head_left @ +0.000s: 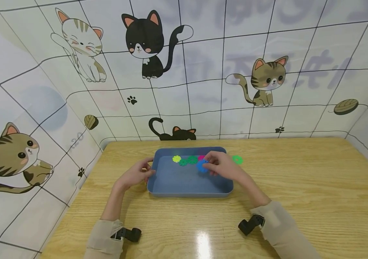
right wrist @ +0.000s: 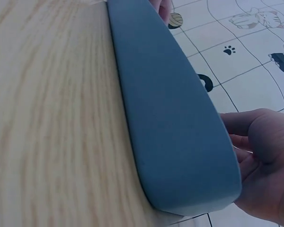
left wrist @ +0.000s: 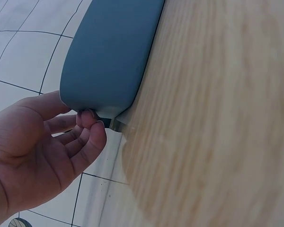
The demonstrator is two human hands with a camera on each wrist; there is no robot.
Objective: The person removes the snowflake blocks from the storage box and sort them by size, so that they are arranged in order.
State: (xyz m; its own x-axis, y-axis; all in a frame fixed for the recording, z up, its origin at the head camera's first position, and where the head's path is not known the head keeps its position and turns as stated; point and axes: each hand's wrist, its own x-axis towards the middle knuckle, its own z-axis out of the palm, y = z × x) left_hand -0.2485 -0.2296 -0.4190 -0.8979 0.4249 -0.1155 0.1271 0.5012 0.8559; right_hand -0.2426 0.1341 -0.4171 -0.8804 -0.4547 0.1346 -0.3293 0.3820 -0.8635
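A shallow blue-grey tray (head_left: 190,195) sits on the table. My left hand (head_left: 136,175) holds its left end, thumb and fingertips at the wall; in the left wrist view the curled fingers of that hand (left wrist: 52,146) meet the tray's end (left wrist: 109,61). Over the tray's right half, my right hand (head_left: 224,165) pinches a blue notched disc (head_left: 202,166) between thumb and fingers. Behind the disc, small notched discs form a row: a yellow one (head_left: 176,158), two green ones (head_left: 192,160) and a magenta one (head_left: 201,158), partly hidden by the right hand.
A bright green notched disc (head_left: 237,159) shows beyond the tray's right side, behind the right wrist. The wooden table (head_left: 300,187) extends to both sides. A wall covering (head_left: 203,104) with cartoon cats rises along the table's back edge.
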